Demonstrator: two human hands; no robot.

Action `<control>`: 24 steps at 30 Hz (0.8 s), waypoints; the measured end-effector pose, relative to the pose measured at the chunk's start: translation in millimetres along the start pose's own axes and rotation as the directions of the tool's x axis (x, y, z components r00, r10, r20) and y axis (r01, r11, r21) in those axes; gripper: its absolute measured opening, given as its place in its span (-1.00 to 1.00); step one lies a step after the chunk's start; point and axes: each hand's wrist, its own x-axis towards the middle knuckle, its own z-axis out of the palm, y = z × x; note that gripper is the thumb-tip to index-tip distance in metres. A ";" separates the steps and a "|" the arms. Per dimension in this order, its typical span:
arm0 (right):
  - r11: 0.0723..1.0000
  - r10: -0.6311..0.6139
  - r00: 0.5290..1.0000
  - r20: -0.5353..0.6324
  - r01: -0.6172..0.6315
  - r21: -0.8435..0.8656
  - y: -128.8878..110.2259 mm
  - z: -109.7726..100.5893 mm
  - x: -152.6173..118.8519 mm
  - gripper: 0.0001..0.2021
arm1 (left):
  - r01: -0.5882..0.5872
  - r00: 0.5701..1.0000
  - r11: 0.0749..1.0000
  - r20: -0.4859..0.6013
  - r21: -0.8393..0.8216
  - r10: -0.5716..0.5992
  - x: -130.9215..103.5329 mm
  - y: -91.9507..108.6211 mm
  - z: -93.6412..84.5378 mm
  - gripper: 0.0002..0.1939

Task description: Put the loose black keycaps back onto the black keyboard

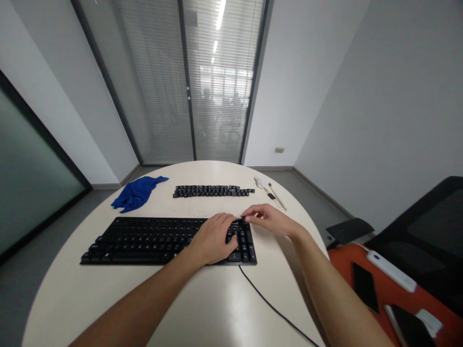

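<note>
A black keyboard (144, 241) lies on the table before me. My left hand (213, 238) rests over its right part, palm down, with the thumb apart from the stretched fingers near the number keys. At the far right corner of the keyboard my right hand (265, 219) is closed in a pinch. Between its fingertips is a small black piece that looks like a keycap (243, 218), partly hidden by the fingers. Beyond the keyboard, several loose black keycaps (210, 191) stand in rows.
A blue cloth (137, 193) lies crumpled at the left of the round table (202, 306). At the far right are white tissue (259, 182) and a thin brush (278, 197). A black cable (275, 309) runs toward me. An orange chair seat (343, 270) holds phones and a white power strip (392, 272).
</note>
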 end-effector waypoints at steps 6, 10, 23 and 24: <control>0.999 -0.032 0.999 0.027 0.033 -0.034 2.1 8.5 2.3 -0.75 | 0.027 1.000 0.999 -0.015 0.040 -0.026 -1.0 -1.4 0.7 -0.58; 0.992 -0.086 0.996 0.026 0.088 -0.088 6.1 10.7 4.6 -0.79 | 0.036 0.999 0.997 -0.026 0.066 -0.034 -0.9 -3.0 3.4 -0.57; 0.939 -0.103 0.995 0.006 0.099 -0.329 -4.3 10.9 5.4 -0.86 | 0.026 0.999 0.999 -0.048 0.030 -0.024 0.8 0.6 1.8 -0.64; 0.929 -0.110 0.994 0.011 0.106 -0.355 -5.8 10.5 5.3 -0.86 | 0.027 0.999 0.999 -0.046 0.028 -0.025 1.0 0.7 2.0 -0.64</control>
